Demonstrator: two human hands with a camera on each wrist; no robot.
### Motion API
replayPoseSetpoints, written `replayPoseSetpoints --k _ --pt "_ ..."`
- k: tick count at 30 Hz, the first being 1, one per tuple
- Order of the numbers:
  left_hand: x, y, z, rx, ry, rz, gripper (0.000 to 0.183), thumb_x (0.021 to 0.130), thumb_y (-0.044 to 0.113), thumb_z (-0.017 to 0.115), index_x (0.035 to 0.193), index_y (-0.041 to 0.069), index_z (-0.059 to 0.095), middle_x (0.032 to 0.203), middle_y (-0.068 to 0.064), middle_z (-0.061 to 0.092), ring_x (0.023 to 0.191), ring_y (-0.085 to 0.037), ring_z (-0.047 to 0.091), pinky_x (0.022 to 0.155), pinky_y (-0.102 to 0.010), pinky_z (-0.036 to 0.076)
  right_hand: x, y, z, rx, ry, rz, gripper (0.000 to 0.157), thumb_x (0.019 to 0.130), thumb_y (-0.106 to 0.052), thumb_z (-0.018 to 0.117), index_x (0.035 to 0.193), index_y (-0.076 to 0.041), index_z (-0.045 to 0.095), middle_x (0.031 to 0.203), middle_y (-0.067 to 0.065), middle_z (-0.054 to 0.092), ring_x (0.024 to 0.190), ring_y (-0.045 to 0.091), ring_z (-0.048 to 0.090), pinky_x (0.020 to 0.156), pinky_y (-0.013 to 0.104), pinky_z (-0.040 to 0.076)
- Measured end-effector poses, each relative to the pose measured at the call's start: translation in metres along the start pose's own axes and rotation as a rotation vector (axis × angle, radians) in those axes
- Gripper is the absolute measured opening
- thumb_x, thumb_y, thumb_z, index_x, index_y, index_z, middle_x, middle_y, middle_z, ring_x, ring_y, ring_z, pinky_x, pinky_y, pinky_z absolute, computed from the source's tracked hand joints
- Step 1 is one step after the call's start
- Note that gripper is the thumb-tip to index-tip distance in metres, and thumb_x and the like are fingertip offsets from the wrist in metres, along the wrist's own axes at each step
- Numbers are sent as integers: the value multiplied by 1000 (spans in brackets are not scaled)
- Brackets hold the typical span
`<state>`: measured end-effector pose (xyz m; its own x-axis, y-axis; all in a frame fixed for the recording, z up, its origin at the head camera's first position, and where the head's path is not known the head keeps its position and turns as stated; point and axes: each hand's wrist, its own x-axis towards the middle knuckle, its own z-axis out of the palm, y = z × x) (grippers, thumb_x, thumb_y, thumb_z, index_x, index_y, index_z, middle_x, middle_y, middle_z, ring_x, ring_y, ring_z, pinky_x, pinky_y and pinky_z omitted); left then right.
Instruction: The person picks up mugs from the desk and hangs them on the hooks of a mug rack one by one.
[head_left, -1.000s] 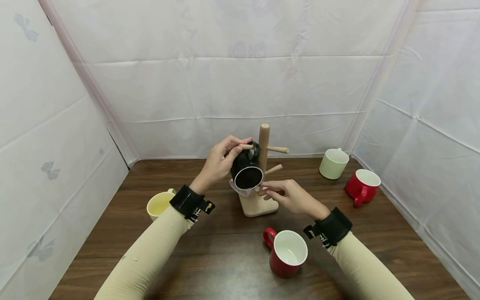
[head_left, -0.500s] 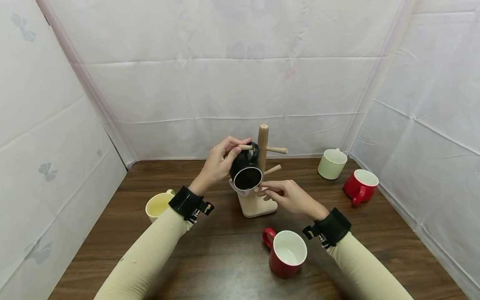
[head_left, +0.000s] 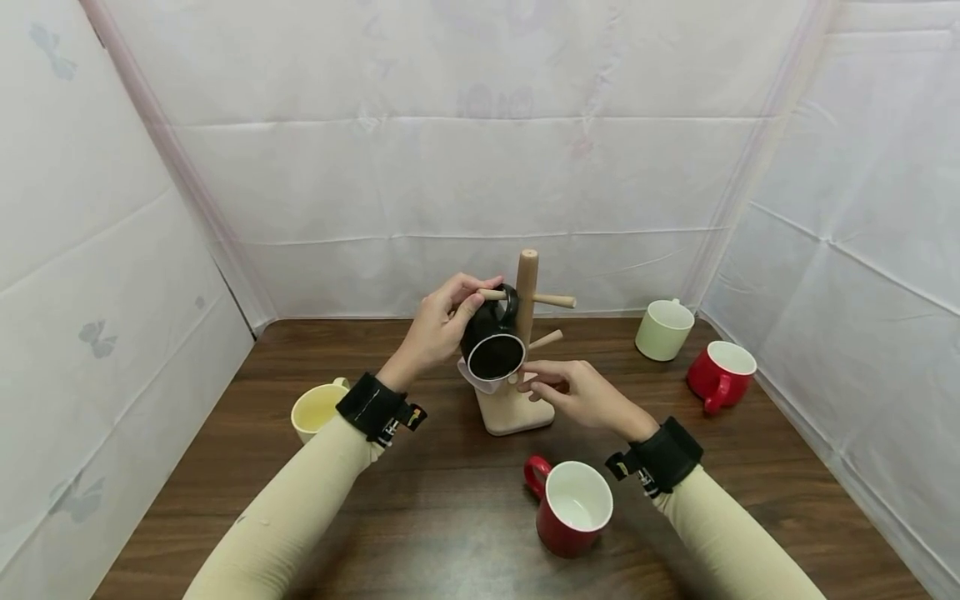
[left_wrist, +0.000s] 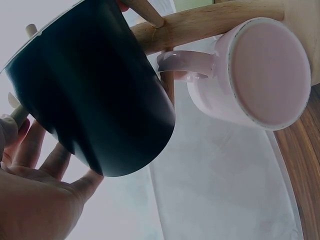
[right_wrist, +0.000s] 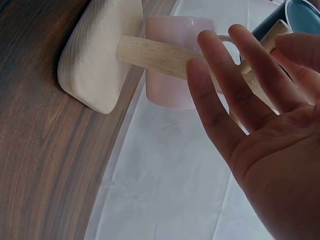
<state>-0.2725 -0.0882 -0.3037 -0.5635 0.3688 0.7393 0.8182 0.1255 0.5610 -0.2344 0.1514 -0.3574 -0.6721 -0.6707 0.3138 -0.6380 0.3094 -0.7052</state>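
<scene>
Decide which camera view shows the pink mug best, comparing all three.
Left wrist: the pink mug shows its base and handle clearly there. The head view gives only a sliver below the black mug; right wrist shows its side, partly behind the wooden post and right hand.

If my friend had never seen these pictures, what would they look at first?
Probably the black mug in the middle, at the wooden stand, with the left hand holding it. Next, perhaps, the shiny red mug in front of the stand on the brown table. The left wrist view also shows a pink mug beside the stand's post.
</scene>
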Motion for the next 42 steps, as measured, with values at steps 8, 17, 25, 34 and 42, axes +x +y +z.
replayPoseSetpoints --k 8,17,25,34,42 --pt "-3 0 1 6 8 -2 16 94 -1 46 108 -1 54 121 -17 58 111 -27 53 88 -33 45 1 1 2 4 5 3 32 92 1 52 124 2 53 102 17 66 84 17 64 73 40 54" --pt "2 0 -1 7 2 3 17 95 0 45 109 -1 54 122 -17 58 112 -27 52 92 -35 44 2 0 0 11 22 4 34 92 1 52 126 2 51 101 16 66 84 23 64 73 39 54" --pt "-3 -1 0 7 -1 -17 17 95 0 45 110 -2 53 122 -17 57 111 -27 53 85 -33 46 0 3 2 0 5 6 36 92 0 52 128 3 50 101 15 66 83 16 64 72 40 54" --pt "-3 1 -2 17 6 -13 17 95 -1 45 110 -2 53 122 -16 57 110 -26 53 72 -29 42 0 0 3 10 16 10 36 92 1 52 128 3 50 100 16 66 83 25 64 71 40 54" --pt "-6 -2 0 3 1 -31 17 96 4 45 110 0 54 124 -13 57 112 -25 52 83 -34 46 -3 27 9 -9 29 27 37 94 -11 53 131 -11 51 101 6 67 84 20 64 72 34 54"
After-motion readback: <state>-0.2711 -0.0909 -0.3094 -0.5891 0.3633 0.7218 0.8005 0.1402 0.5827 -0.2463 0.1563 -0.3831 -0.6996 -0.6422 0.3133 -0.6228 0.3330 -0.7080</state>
